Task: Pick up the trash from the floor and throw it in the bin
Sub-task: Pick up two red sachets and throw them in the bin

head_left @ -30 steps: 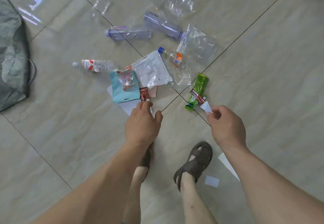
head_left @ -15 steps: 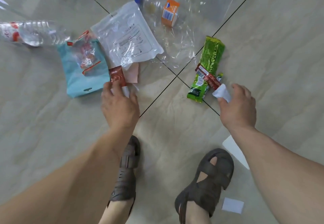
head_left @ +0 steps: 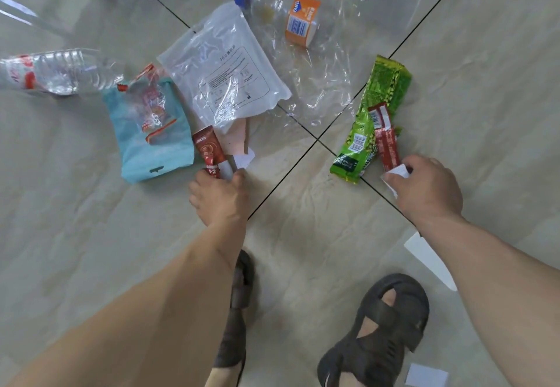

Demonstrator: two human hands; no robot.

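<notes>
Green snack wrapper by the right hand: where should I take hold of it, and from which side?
Pinch the green wrapper at its near sealed end, beside the right hand, coming from the sandal side. It lies flat with that flat crimped edge closest. The red sachet lies across it, so the grip could likely take both.

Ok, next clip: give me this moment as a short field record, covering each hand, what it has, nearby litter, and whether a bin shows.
left hand: fingers on the red sachet beside the teal pouch
right hand: pinches a white paper scrap next to the green wrapper
other litter: clear printed pouch, bottle with orange label, crushed clear bottle
surface: tiled floor
bin: not in view
</notes>
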